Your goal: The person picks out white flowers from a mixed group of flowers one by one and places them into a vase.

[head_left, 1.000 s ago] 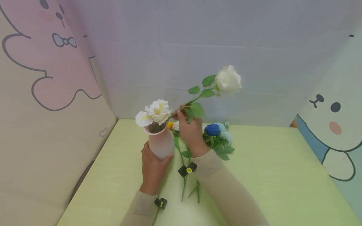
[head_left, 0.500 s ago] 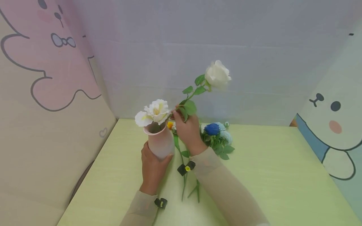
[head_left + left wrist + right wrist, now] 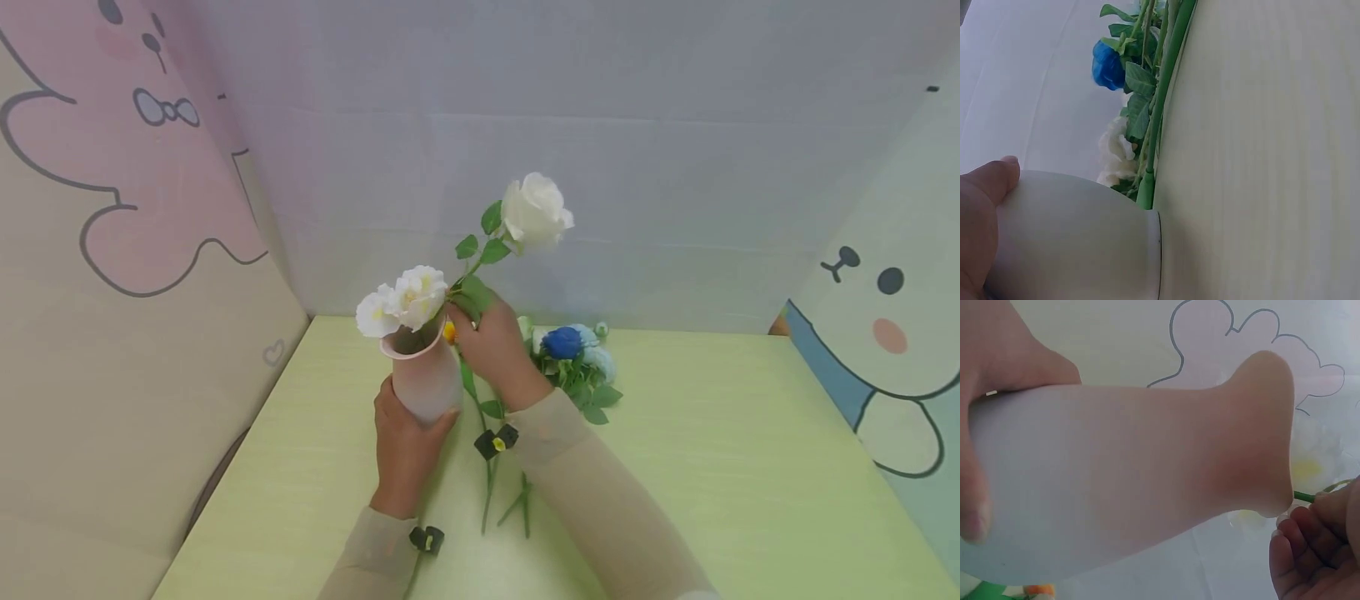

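A pink-and-white vase [image 3: 427,385] stands upright on the table, its flared mouth facing up. My left hand [image 3: 408,450] grips its lower body, the thumb on the right side; the left wrist view shows the vase base [image 3: 1085,237] at the tabletop. White ruffled flowers with yellow centres [image 3: 405,300] lean out over the left of the rim. Right at the rim, my right hand [image 3: 495,346] pinches the stem of a white rose [image 3: 536,210], which tilts up to the right. In the right wrist view the green stem [image 3: 1304,497] passes from the fingers behind the vase lip.
Right of the vase lie more artificial flowers, among them a blue rose [image 3: 562,342] and pale blue blooms [image 3: 598,360], with green stems [image 3: 487,500] reaching toward the front. An orange flower [image 3: 449,332] shows behind the vase. Cartoon-printed curtains [image 3: 562,150] surround the yellow-green table [image 3: 712,467].
The white rose has swung left and more upright as my right hand turned and shifted slightly at the vase rim. My left hand and the vase have stayed in place.
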{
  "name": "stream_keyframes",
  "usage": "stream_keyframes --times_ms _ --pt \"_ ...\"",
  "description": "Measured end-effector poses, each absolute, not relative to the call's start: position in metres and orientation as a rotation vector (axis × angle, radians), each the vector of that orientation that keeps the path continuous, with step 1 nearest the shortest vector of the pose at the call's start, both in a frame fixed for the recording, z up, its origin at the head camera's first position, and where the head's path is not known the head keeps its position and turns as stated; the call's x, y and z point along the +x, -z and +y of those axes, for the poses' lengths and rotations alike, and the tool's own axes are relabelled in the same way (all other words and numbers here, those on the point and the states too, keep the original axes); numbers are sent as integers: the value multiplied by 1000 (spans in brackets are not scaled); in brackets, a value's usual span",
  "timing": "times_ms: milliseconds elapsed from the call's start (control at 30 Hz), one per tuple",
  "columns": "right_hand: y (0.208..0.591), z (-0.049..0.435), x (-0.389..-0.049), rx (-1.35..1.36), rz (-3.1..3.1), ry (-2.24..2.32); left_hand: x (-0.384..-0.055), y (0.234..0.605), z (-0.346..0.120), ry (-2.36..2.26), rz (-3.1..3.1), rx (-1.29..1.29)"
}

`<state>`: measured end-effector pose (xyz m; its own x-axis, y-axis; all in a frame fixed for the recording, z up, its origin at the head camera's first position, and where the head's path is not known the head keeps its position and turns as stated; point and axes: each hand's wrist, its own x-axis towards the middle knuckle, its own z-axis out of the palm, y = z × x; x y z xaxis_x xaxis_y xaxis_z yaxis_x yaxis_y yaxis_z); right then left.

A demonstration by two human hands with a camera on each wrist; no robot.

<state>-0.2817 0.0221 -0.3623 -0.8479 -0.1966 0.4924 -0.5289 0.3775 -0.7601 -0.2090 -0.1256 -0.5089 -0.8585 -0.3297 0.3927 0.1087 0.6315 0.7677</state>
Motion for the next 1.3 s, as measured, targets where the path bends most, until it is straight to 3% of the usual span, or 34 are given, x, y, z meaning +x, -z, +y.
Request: stream_keyframes --times_ms 300,767,1300 --pt "345 40 -278 615 -2576 -1369 -209 509 -125 1157 -2328 173" --pt "349 34 -281 579 -2187 -1738 -212 513 -126 1178 -2336 187" --pt "352 25 -291 595 -2269 -1590 -209 509 -124 1174 -2353 208"
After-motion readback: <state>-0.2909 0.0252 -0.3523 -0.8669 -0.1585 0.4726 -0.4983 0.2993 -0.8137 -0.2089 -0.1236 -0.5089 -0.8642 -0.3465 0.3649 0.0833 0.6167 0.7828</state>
